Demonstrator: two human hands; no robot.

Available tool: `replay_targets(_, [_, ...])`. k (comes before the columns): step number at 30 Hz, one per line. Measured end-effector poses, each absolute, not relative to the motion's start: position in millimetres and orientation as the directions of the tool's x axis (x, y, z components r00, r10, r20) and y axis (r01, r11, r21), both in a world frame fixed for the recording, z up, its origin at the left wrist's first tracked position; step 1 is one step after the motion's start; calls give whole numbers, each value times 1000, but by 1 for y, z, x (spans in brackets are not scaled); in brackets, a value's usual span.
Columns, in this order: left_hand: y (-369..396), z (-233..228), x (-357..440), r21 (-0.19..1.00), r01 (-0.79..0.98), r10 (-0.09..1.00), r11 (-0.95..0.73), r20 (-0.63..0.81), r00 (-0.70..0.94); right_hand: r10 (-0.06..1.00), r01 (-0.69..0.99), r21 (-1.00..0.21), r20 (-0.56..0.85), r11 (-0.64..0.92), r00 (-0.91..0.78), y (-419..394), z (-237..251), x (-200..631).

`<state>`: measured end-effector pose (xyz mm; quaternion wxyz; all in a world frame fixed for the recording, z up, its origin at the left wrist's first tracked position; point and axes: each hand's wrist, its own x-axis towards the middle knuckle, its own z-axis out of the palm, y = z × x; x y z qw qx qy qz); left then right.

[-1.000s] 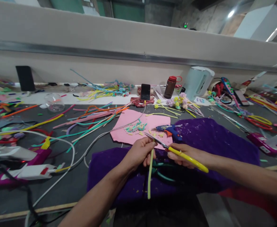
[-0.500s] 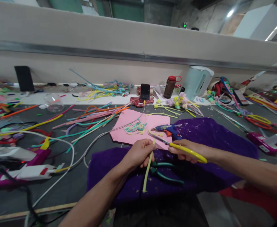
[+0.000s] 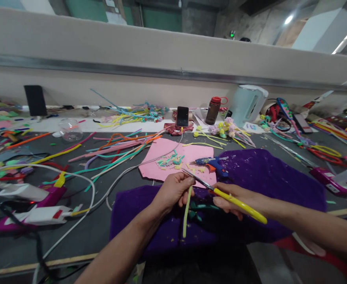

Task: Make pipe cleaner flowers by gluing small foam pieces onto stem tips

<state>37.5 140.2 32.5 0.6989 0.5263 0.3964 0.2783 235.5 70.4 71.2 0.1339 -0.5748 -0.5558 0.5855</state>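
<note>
Bottle (image 3: 212, 114) and kettle (image 3: 246, 105), contents unclear, stand beyond left hand (image 3: 176, 190) pinching yellow strip (image 3: 186, 215) and right hand (image 3: 242, 193) gripping scissors (image 3: 229, 198)

Partition: we face a long, pale wall (image 3: 149, 43), crossed by a grey metal rail (image 3: 132, 73).
Worktop: before us, a dark table (image 3: 99, 227) with a wooden front edge (image 3: 69, 260) and a white strip (image 3: 89, 126) along its back.
Beyond: we see green panels (image 3: 161, 17) and grey concrete (image 3: 198, 19).
Light: a round lamp (image 3: 288, 19) glows above us, near a pale column (image 3: 318, 29).
</note>
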Motion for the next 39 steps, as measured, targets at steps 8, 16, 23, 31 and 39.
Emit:
replay_targets(8, [142,27,38,954,51,784,294,-272,559,767,442,-781,-584,-442,-266,77,67,233])
replay_targets(16, [145,26,37,942,216,706,255,-334,624,731,473,-739,-635,-480,-250,94,61,245])
replay_targets(23, [143,27,37,948,187,722,260,-319,614,734,456,-761,-616,-462,-285,95,62,256])
replay_targets(31, [143,28,38,959,5,792,284,-238,562,809,484,-809,-509,-333,-293,71,71,252])
replay_targets(39, [140,31,38,957,28,789,290,-255,559,813,523,-791,-511,-316,-281,70,65,237])
